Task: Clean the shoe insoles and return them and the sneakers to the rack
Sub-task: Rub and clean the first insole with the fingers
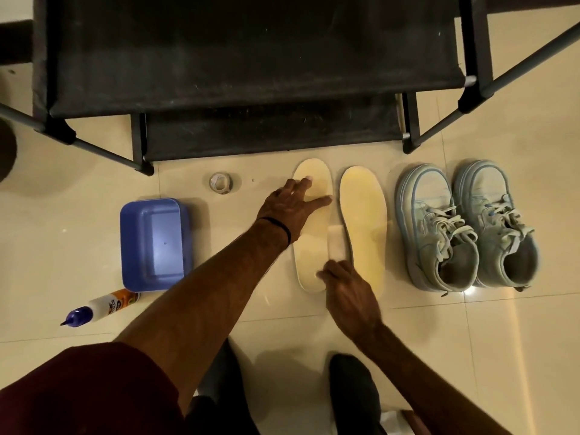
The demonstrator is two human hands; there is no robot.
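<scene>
Hands work on one insole (309, 249) on the floor (470, 340). The left hand (292, 204) reaches forward with fingers spread flat, pressing the insole's toe end. The right hand (348, 293) sits at the heel end, fingers curled round a white sponge (337, 243) that lies along the insole's right edge. This insole is pale cream; a yellower second insole (364, 227) lies just right of the sponge. Farther right, two pale blue sneakers (464, 227) stand side by side. A black rack (251, 73) stands beyond the hands. A blue tub (153, 243) sits left of the left forearm.
</scene>
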